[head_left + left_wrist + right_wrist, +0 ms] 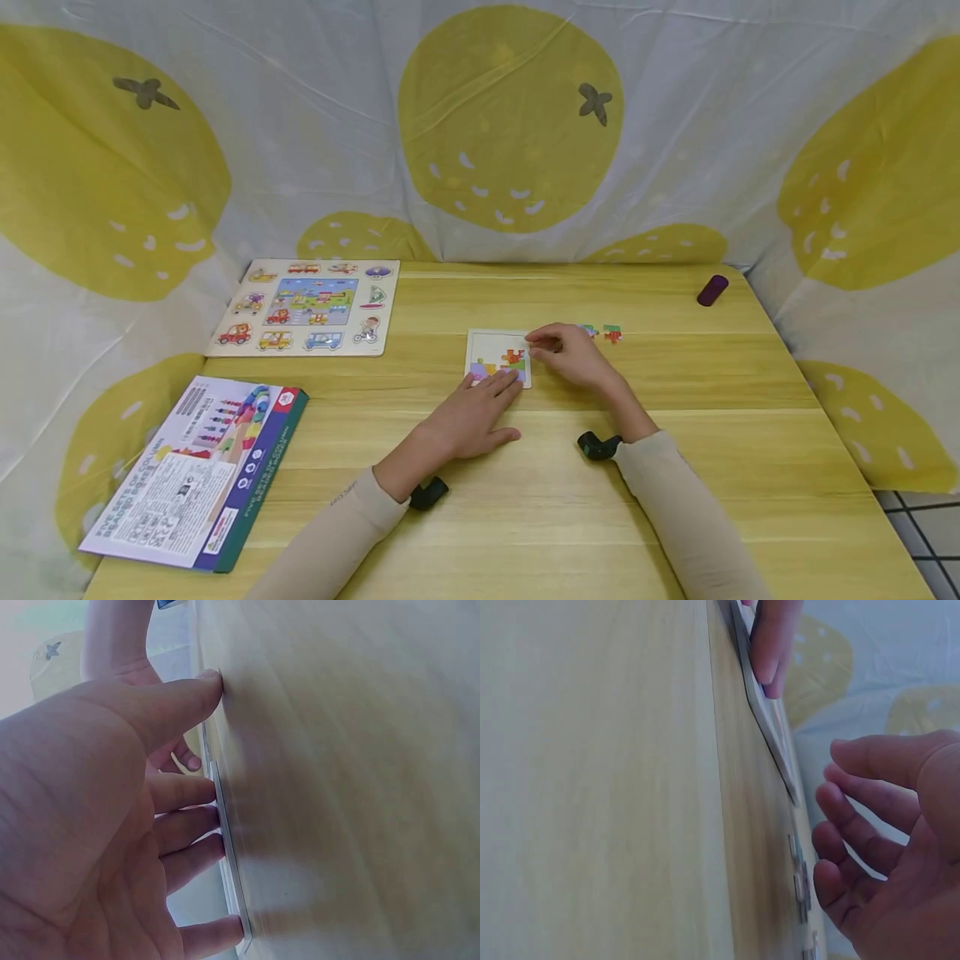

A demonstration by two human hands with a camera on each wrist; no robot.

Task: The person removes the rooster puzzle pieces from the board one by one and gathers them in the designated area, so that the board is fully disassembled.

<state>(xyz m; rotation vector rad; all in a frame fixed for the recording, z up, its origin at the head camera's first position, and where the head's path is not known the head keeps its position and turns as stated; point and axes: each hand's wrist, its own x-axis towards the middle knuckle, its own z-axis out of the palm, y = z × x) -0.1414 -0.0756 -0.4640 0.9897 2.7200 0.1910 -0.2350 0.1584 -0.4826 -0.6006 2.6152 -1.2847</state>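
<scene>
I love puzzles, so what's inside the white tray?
Colourful puzzle pieces lie in the tray. The left hand covers part of the near edge; anything under it is hidden.

Head view looks down; close wrist views share the puzzle tray (491,346).

The place is looking like a screened-off indoor corner, building type unclear: fruit-printed cloth (682,142) is hanging beyond and either side of the hands (573,357), a worktop (532,525) is lying beneath, floor tiles (933,533) are showing far right.
</scene>
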